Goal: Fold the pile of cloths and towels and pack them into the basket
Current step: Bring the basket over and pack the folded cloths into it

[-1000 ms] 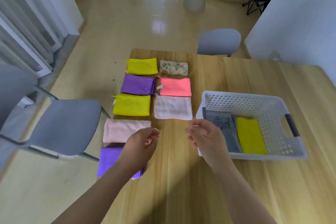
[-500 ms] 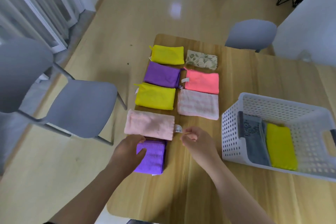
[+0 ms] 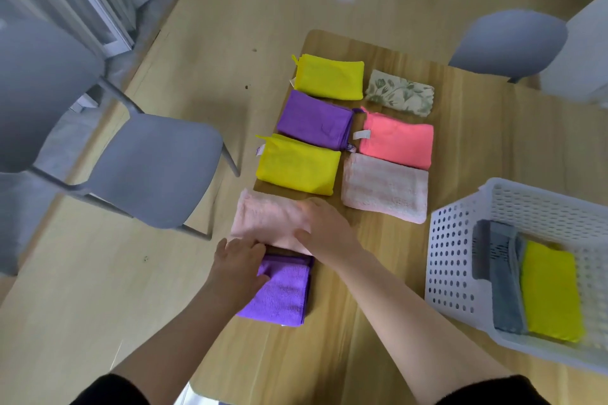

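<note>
Your left hand (image 3: pixel 238 268) lies with fingers flat on the folded purple cloth (image 3: pixel 283 293) at the near desk (image 3: pixel 362 322) corner. Your right hand (image 3: pixel 324 228) presses, fingers released, on the pale pink towel (image 3: pixel 263 220) just beyond. At the right, the white basket (image 3: pixel 454 260) holds a grey cloth (image 3: pixel 503 286) and a yellow cloth (image 3: pixel 549 293).

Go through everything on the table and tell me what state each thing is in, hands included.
left hand, on near purple cloth, fingertips at pink towel edge
right hand, flat on pink towel
pink towel, folded
near purple cloth, folded
far purple cloth, folded
far yellow cloth, folded
middle yellow cloth, folded
floral cloth, folded
coral cloth, folded
striped towel, folded
basket, upright, holding folded grey cloth and third yellow cloth
</note>
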